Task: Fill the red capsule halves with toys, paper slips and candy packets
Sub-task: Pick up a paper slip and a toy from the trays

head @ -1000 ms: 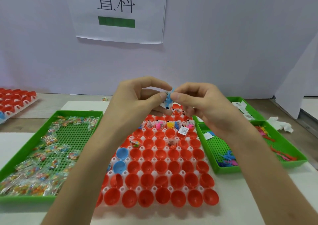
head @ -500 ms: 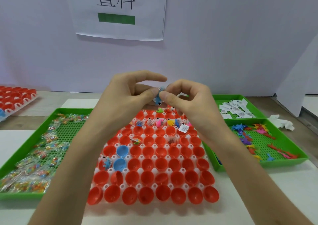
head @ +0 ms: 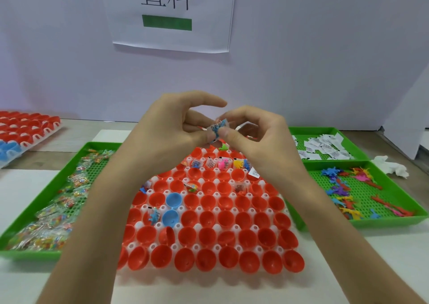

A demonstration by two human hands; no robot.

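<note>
A white holder tray full of red capsule halves lies in front of me, with two blue halves among them. Several far halves hold toys and paper slips. Above the far rows, my left hand and my right hand meet and together pinch a small paper slip with a blue toy. A blue toy with a slip also sits in a left-side half.
A green tray of candy packets lies on the left. On the right, one green tray holds paper slips and another holds coloured toys. A second capsule holder sits far left, a crumpled tissue far right.
The hands stay together over the far rows; the slip and blue toy show more between the fingertips. The camera view has shifted, revealing more of the right trays.
</note>
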